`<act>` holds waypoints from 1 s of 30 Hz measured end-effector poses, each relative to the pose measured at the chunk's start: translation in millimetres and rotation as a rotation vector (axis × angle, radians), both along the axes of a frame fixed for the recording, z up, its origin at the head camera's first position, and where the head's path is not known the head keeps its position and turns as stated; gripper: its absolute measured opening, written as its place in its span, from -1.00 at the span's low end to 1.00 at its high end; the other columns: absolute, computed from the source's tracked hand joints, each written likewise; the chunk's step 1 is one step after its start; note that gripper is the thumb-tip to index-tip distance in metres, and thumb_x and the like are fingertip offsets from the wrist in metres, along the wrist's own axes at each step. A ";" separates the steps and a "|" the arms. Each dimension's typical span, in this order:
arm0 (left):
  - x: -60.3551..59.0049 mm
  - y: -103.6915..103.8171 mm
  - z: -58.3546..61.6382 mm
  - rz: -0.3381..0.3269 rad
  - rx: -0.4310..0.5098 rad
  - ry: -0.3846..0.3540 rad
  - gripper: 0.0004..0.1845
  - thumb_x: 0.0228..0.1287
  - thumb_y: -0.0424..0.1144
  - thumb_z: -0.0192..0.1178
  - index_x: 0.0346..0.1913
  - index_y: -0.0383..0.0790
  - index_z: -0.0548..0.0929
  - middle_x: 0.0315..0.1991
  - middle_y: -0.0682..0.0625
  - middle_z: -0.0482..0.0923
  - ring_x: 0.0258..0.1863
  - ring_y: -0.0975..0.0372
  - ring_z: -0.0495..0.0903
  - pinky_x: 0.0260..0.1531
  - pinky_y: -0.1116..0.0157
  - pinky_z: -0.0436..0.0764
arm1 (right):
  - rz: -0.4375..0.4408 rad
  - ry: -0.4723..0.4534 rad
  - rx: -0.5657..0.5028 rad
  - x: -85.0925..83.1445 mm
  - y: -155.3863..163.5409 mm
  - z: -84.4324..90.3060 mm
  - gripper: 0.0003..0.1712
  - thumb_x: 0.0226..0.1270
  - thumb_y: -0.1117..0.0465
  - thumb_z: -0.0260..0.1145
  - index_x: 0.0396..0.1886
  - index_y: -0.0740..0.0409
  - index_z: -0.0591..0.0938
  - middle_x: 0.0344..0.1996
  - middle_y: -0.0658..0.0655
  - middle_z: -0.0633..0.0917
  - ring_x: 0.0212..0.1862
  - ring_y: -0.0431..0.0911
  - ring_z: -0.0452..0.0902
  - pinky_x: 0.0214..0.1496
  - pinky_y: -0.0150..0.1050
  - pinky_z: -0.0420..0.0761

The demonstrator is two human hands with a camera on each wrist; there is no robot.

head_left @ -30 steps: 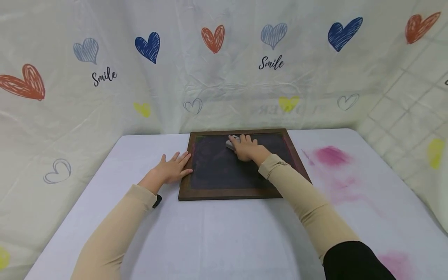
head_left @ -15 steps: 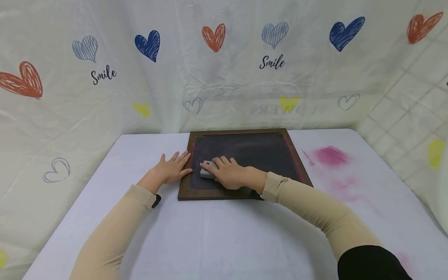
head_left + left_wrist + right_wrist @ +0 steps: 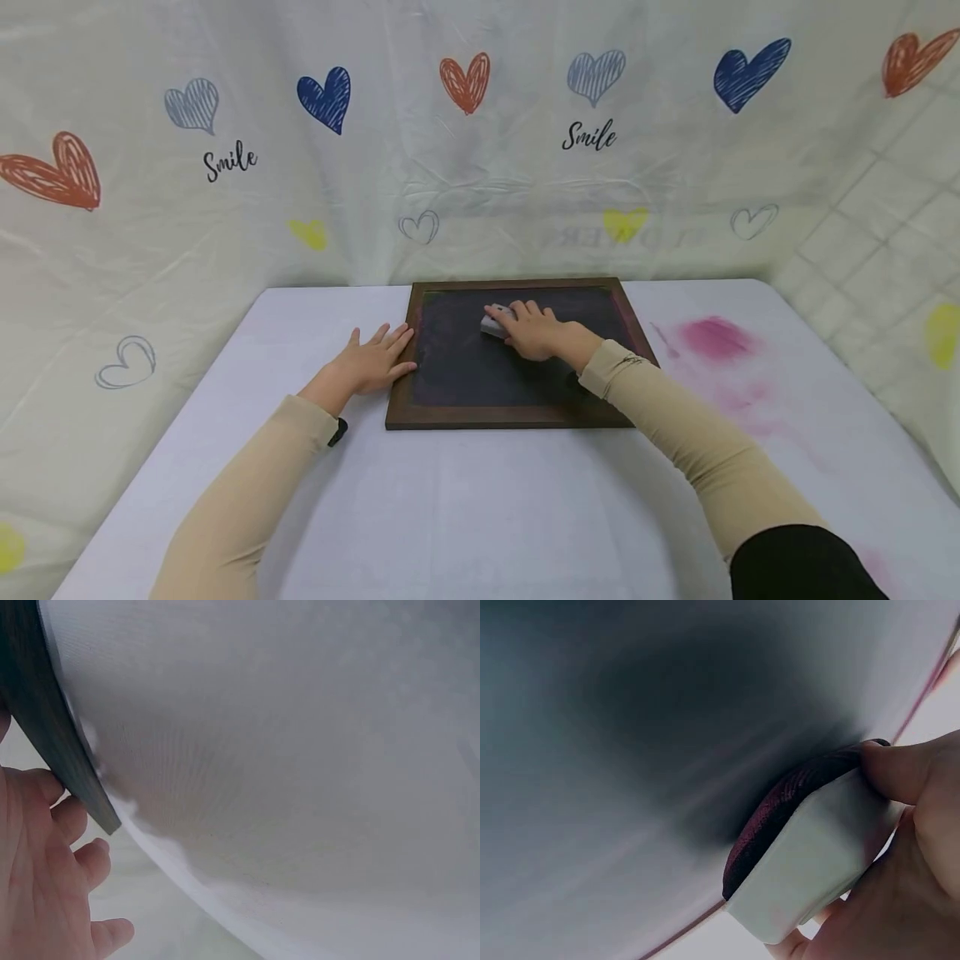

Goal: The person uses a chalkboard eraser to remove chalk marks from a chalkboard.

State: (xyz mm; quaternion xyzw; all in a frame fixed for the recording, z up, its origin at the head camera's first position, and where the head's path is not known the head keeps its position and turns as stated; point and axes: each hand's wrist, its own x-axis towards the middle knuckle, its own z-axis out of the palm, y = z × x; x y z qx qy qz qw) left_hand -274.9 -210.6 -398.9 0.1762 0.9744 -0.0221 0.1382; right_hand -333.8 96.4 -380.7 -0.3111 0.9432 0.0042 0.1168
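The right hand (image 3: 536,335) grips the eraser (image 3: 802,862), moved from the blackboard's (image 3: 468,375) eight o'clock towards eleven. The left hand (image 3: 369,363) stays at nine o'clock; its fingers spread wide, touching the frame (image 3: 402,400).

We see the right hand's grip (image 3: 534,333) and the eraser (image 3: 492,328) farther back and more to the right on the chalkboard (image 3: 465,371) than half a second ago; we find both slightly nearer than a second ago.
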 end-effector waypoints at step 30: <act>-1.2 -1.0 -4.0 0.000 0.005 -0.003 -0.19 0.66 0.21 -0.25 0.67 -0.22 -0.14 0.67 -0.13 -0.20 0.62 -0.10 -0.18 0.42 -0.37 -0.22 | -0.236 -0.038 0.001 2.3 -56.6 2.9 -0.25 0.72 0.08 -0.08 0.71 -0.19 -0.17 0.55 0.32 0.07 0.54 0.22 -0.03 0.46 0.19 0.14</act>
